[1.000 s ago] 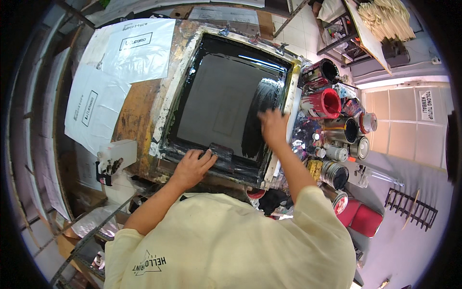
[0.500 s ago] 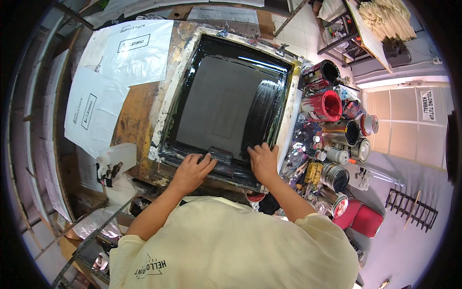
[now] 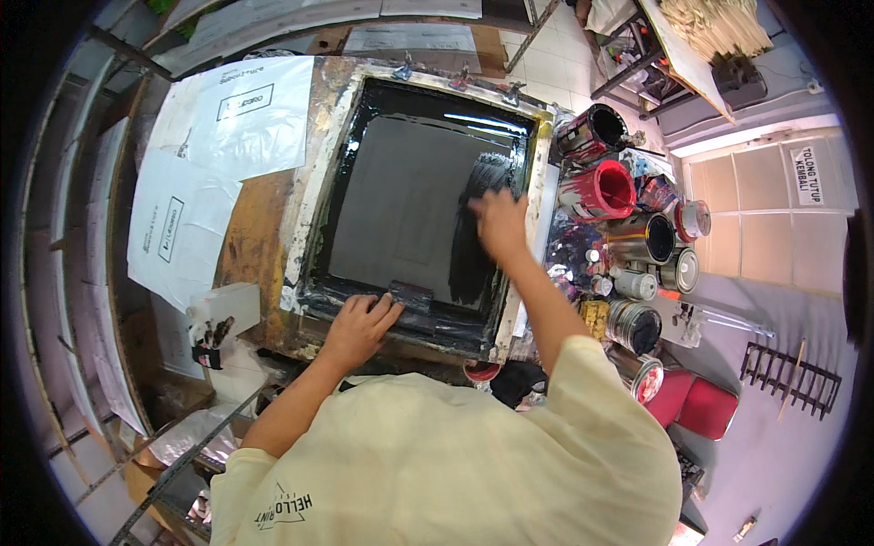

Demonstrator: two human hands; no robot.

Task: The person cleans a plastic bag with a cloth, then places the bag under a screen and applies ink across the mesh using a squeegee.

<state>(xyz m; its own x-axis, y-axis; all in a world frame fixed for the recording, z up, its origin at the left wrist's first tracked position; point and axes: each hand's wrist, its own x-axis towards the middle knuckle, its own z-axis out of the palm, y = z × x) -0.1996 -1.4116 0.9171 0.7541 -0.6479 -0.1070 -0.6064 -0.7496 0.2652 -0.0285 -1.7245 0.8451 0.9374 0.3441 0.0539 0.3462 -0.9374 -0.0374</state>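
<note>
A screen printing frame [image 3: 305, 205] with pale, ink-stained sides lies on the work table, its mesh [image 3: 401, 200] coated with black and dark grey ink. A wet black ink band [image 3: 467, 259] runs along the mesh's right side. Over this band is my right hand [image 3: 501, 223], its fingers curled and pointing down; what they hold, if anything, is hidden. My left hand [image 3: 361, 329] rests on the frame's near edge with fingers somewhat apart. Beside its fingertips sits a small dark block [image 3: 411, 297]. Clamps [image 3: 460, 78] line the far side.
To the right stand open ink cans, including a red one [image 3: 596, 190] and a black one [image 3: 594, 132], among smaller tins. Printed white plastic sheets [image 3: 250, 118] cover the table's left part. A white block [image 3: 223, 309] juts at the left edge. Metal shelving [image 3: 55, 264] rises farther left.
My right hand has moved away from me, from the frame's near edge up along the black ink band. The left hand stays at the near edge, and the view has shifted slightly.
</note>
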